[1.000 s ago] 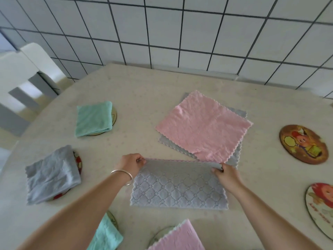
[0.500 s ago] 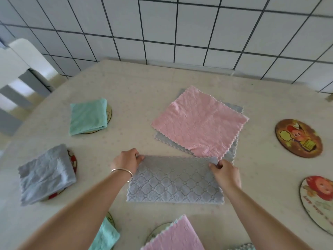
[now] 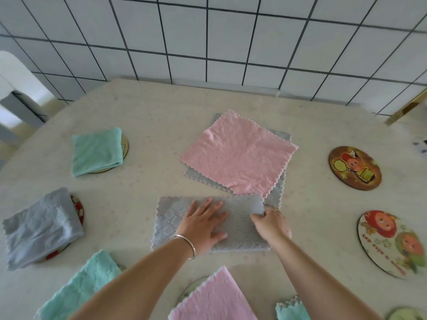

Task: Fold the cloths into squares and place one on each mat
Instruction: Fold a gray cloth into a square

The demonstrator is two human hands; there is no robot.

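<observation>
A grey cloth (image 3: 171, 218), folded once into a rectangle, lies on the table in front of me. My left hand (image 3: 204, 226) presses flat on its middle with straight fingers. My right hand (image 3: 270, 224) pinches the cloth's far right corner. Behind it an unfolded pink cloth (image 3: 238, 153) lies on another grey cloth (image 3: 276, 192). Folded cloths sit on mats: a green one (image 3: 97, 151) far left, a grey one (image 3: 41, 227) left, a green one (image 3: 78, 292) near left and a pink one (image 3: 215, 299) at the front. Two bare round mats (image 3: 354, 167) (image 3: 392, 243) lie on the right.
The tiled wall (image 3: 208, 42) runs behind the table. A white chair (image 3: 13, 88) stands at the far left. Another green cloth (image 3: 288, 310) and part of a mat (image 3: 406, 315) show at the bottom right edge.
My left hand has left the cloth's far left corner and now lies flat on the middle. My right hand still pinches the far right corner.
</observation>
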